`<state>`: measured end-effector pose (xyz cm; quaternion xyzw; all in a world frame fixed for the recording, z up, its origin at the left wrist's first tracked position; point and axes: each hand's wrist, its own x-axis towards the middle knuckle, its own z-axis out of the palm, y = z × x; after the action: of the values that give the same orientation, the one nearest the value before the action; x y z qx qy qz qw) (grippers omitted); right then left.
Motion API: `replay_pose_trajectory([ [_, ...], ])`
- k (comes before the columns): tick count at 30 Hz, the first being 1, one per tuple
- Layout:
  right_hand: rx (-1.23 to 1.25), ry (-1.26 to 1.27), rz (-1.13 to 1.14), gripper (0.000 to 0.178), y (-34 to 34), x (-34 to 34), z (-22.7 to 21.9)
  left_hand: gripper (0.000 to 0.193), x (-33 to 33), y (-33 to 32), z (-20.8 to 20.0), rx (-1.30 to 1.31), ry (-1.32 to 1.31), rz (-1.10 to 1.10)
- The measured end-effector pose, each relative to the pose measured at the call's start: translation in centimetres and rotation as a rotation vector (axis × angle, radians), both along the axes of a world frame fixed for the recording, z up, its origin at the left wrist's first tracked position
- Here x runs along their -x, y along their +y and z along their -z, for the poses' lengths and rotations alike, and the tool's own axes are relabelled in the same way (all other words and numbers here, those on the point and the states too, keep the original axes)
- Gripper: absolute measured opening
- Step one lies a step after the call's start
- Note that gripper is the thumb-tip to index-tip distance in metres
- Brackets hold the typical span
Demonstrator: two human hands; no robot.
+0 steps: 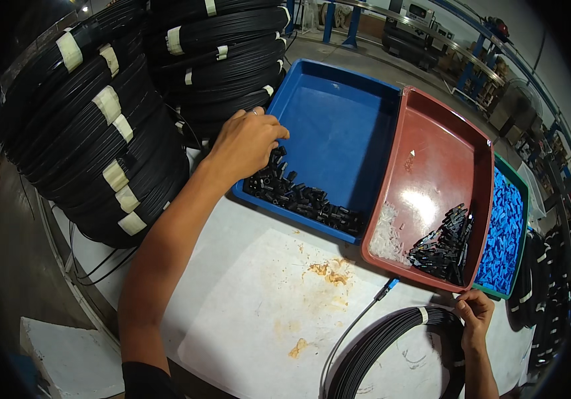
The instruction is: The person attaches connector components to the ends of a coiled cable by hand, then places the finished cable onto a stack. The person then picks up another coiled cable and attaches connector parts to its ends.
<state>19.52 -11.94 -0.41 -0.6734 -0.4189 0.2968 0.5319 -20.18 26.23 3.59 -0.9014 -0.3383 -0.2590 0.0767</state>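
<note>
My left hand reaches over the left rim of a blue tray, its fingers curled inward. Whatever its fingertips hold, if anything, is hidden. Just below it, small black plastic sleeves lie heaped along the tray's near side. At the right, my right hand is closed in a pinch under the near corner of a red tray, beside a black cable coil. What it pinches cannot be made out. The coil's loose end carries a blue-tipped connector and points at the red tray.
The red tray holds clear small pieces and black connector parts. Blue pieces fill a green tray at right. Tall stacks of black cable coils flank the white, brown-stained table at left. More coils hang or stand at right.
</note>
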Motion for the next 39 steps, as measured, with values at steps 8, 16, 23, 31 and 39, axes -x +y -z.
replay_pose_trajectory([
  [8, -0.016, 0.002, -0.030, 0.015, 0.3, 0.5, -0.1, 0.017, -0.5, 1.0, -0.2, 0.001, 0.157, 0.044],
  [16, -0.024, -0.091, -0.004, 0.010, 0.3, 0.4, 0.5, 0.015, -2.5, -1.5, -2.1, 0.200, -0.209, 0.164],
  [23, 0.020, -0.234, -0.137, 0.007, 1.0, 0.4, -0.1, 0.011, -10.8, -12.1, -4.5, 0.408, -0.382, 0.379],
  [31, -0.151, 0.002, -0.097, 0.007, 0.7, -1.6, 1.4, 0.024, -20.5, -21.4, -0.5, 0.850, -0.482, 0.599],
  [39, -0.225, -0.017, -0.187, 0.009, 0.1, -1.3, 0.6, 0.023, -20.2, -25.3, 5.3, 1.114, -0.795, 0.574],
])
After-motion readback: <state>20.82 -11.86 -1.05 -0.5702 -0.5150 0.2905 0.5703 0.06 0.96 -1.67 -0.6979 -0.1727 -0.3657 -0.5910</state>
